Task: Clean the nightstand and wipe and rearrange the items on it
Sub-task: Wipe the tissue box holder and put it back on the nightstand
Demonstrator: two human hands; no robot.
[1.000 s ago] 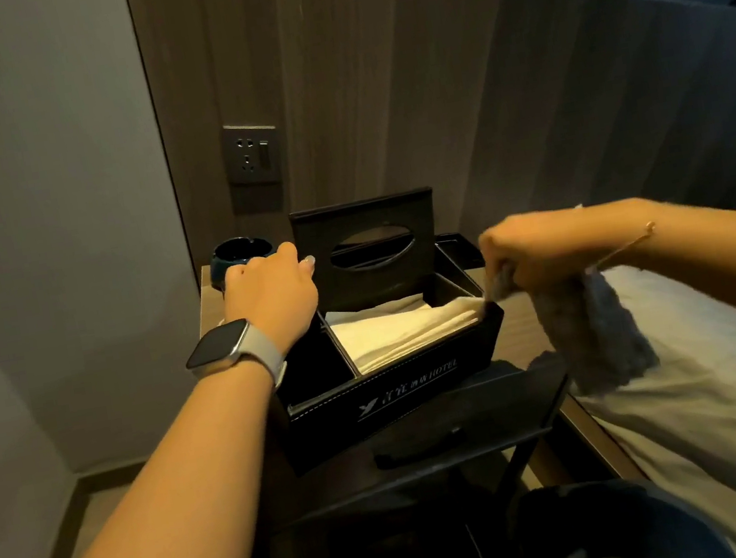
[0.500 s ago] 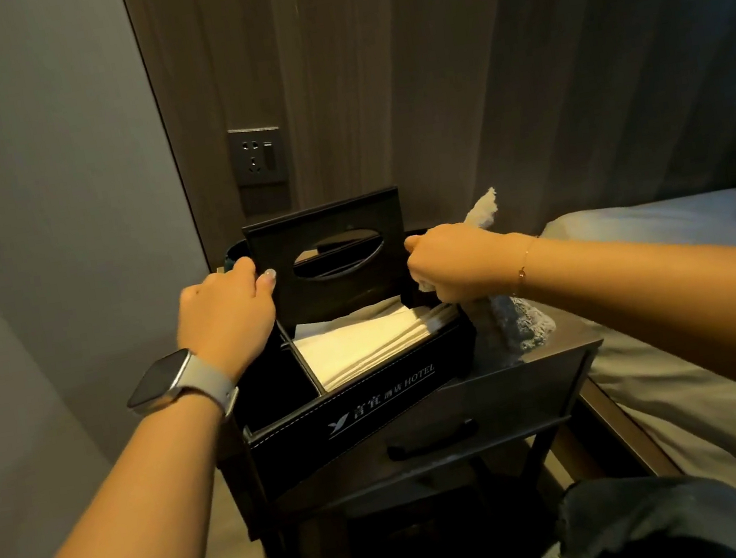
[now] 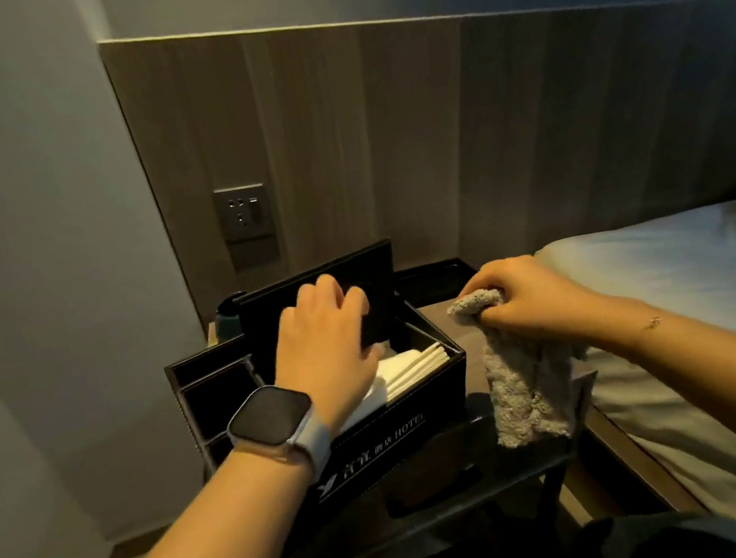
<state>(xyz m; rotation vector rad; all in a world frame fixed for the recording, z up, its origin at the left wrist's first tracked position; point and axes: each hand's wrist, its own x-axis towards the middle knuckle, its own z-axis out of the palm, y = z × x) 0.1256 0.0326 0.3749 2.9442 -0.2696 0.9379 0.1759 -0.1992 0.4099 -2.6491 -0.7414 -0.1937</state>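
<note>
Centre frame: on the counter [image 3: 477, 435], the left hand [image 3: 322, 339] rests spread fingers on the black organizer box's [image 3: 404, 398] raised lid, while the right hand [image 3: 528, 297] clenches a grey cloth [image 3: 519, 394] just right of it.

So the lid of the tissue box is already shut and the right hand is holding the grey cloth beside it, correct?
Not quite. In the head view the lid stands open, with the left hand on it and the white tissues exposed. The right hand does hold the grey cloth beside the tissue box.
</note>
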